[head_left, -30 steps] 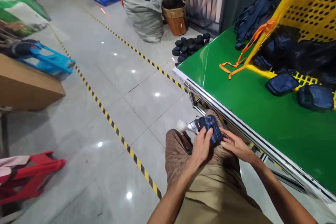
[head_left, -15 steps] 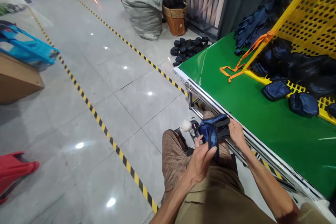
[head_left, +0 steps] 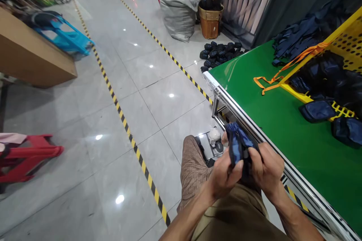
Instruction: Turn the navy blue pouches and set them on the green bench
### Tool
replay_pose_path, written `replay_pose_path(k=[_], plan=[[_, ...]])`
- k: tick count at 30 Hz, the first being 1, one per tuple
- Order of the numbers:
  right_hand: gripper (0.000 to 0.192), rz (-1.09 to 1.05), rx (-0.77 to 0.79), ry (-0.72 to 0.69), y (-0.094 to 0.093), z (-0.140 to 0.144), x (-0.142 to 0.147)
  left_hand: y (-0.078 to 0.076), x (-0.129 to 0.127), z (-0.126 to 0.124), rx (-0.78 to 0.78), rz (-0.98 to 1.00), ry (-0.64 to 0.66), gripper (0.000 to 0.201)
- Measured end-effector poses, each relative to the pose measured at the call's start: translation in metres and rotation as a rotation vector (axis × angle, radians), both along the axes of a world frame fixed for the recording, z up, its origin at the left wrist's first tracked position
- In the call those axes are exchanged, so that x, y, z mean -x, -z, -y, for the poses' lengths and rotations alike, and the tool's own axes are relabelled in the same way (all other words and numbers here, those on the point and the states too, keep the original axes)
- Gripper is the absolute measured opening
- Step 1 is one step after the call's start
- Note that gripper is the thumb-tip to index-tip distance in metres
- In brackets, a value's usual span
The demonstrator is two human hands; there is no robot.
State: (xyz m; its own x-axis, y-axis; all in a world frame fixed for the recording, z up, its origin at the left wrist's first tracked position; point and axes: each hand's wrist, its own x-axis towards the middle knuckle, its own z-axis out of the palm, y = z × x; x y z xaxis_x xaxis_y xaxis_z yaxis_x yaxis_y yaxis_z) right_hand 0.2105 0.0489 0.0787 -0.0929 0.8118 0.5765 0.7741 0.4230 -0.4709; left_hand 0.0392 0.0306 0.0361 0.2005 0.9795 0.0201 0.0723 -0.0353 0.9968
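Note:
I sit beside a green table and hold a small navy blue fabric pouch over my lap. My left hand grips its lower left side. My right hand clasps its right side, fingers curled over the cloth. The pouch stands upright and folded between both hands, just left of the table's metal edge. On the table lie more navy pouches in front of a yellow perforated crate filled with dark fabric, with an orange strap trailing from it.
A pile of black rolled items lies on the floor past the table's end, near a grey sack and a wicker basket. Yellow-black tape lines cross the tiled floor. A red stool, blue stool and cardboard box stand left.
The pouch has been lifted from my knee and turned upright, and both hands have closed around it. My view has shifted right and down.

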Motion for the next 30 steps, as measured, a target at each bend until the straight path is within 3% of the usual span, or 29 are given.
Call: replay_pose_path(k=[4, 6, 8, 11, 13, 18, 20, 23, 27, 30], plan=[[0.022, 0.075, -0.087, -0.25, 0.005, -0.022, 0.04, 0.01, 0.027, -0.001, 0.191, 0.062, -0.607, 0.038], [0.028, 0.049, -0.113, -0.381, 0.014, -0.035, 0.064, 0.013, 0.04, -0.008, 0.195, 0.085, -0.755, 0.041], [0.037, 0.019, -0.113, -0.494, 0.023, -0.047, 0.083, 0.015, 0.05, -0.018, 0.185, 0.053, -0.802, 0.04], [0.044, -0.06, -0.036, -0.591, 0.027, -0.058, 0.094, 0.025, 0.059, -0.035, 0.17, -0.024, -0.838, 0.038], [0.044, -0.122, 0.045, -0.57, 0.025, -0.064, 0.089, 0.036, 0.061, -0.047, 0.177, -0.051, -0.843, 0.04], [0.048, -0.218, 0.161, -0.229, 0.036, -0.085, 0.06, 0.069, 0.056, -0.074, 0.244, -0.121, -0.705, 0.057], [0.055, -0.305, 0.269, -0.075, 0.054, -0.097, 0.053, 0.077, 0.051, -0.083, 0.281, -0.117, -0.611, 0.061], [0.064, -0.465, 0.556, 0.096, 0.09, -0.117, 0.049, 0.083, 0.041, -0.098, 0.329, -0.065, -0.499, 0.064], [0.069, -0.574, 0.795, 0.015, 0.126, -0.136, 0.058, 0.085, 0.034, -0.108, 0.344, -0.009, -0.464, 0.065], [0.069, -0.658, 0.825, -0.046, 0.133, -0.139, 0.068, 0.08, 0.035, -0.105, 0.337, -0.016, -0.495, 0.066]])
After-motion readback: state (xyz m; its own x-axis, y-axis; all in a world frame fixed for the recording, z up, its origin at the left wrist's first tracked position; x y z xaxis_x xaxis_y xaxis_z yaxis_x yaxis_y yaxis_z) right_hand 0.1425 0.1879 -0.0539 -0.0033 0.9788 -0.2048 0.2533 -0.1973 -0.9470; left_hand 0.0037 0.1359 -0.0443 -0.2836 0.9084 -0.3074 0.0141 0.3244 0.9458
